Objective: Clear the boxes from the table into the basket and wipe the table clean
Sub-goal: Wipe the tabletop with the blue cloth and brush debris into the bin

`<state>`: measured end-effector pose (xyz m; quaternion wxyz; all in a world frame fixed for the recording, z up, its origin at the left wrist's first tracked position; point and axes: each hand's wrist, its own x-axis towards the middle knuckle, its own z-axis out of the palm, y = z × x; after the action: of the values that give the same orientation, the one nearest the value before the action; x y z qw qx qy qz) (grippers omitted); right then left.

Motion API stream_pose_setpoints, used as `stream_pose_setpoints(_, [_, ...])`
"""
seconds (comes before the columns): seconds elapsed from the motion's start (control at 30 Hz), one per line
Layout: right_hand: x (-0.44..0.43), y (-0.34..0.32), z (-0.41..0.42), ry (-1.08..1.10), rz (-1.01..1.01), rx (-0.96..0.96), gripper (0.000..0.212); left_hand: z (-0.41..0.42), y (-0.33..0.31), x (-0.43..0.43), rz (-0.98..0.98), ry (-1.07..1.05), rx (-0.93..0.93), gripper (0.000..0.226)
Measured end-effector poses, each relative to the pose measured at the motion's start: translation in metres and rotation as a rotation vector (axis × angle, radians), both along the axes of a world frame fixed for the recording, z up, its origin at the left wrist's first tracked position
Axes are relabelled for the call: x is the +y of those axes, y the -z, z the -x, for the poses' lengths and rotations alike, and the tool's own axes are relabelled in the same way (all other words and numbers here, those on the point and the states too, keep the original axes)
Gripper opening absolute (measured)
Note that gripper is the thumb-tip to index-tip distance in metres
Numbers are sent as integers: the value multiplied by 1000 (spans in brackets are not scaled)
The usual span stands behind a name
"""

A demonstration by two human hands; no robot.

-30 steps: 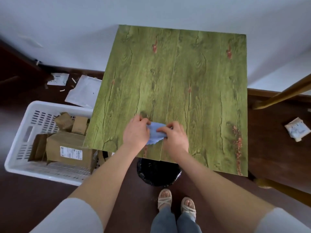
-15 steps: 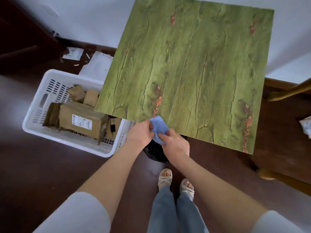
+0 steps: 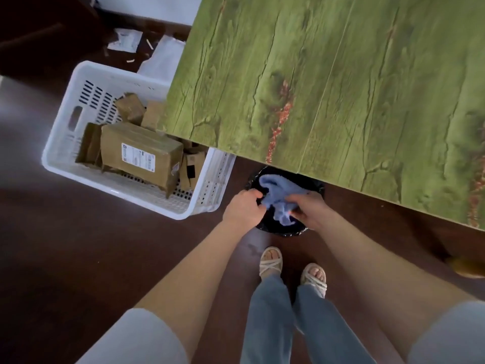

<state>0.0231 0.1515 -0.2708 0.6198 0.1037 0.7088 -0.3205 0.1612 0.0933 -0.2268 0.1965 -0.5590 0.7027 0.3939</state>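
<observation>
- Hands low, off the near edge of the table, both gripping one blue cloth above a black-lined bin on the floor.
- Left hand curled closed on the cloth's left side, knuckles up.
- Right hand pinched closed on the cloth's lower right part; a loose tail of fabric hangs below the fingers.
- Cloth bunched and crumpled, not touching the table.
- Table: green wood-grain top with reddish worn streaks; the visible part carries nothing.
- Basket, white slatted plastic, on the dark floor left of the table, its far right corner tucked under the table edge.
- Boxes inside the basket: one large labelled carton lying tilted, smaller brown boxes behind and beside it.
- Paper scraps on the floor beyond the basket, near the wall.
- Feet in pale sandals just behind the bin, jeans above them.
</observation>
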Motion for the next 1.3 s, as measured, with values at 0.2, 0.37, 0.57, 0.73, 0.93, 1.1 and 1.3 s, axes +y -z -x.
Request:
stream_pose_setpoints(0.2, [3,27,15,-29,13,4,13,-7,31,2,-95,-17,-45,42])
stream_pose_setpoints(0.37, [6,35,21,-82,14,-30,6,4,41,-1,-117,-16,-32,42])
stream_pose_setpoints(0.57, [8,40,21,-18,9,-55,12,16,54,-3,-129,-59,7,32])
stream_pose_setpoints(0.73, [9,42,24,-11,49,-107,22,24,58,-2,-148,-77,2,34])
stream_pose_setpoints(0.93, [17,42,25,-115,44,-105,22,28,55,4,-235,-205,56,31])
stream_pose_setpoints(1.1, [22,41,26,19,146,-251,15,35,45,6,-341,-383,110,44])
stream_pose_setpoints(1.3, [25,29,20,-43,247,-288,13,48,34,8,-491,-603,201,46])
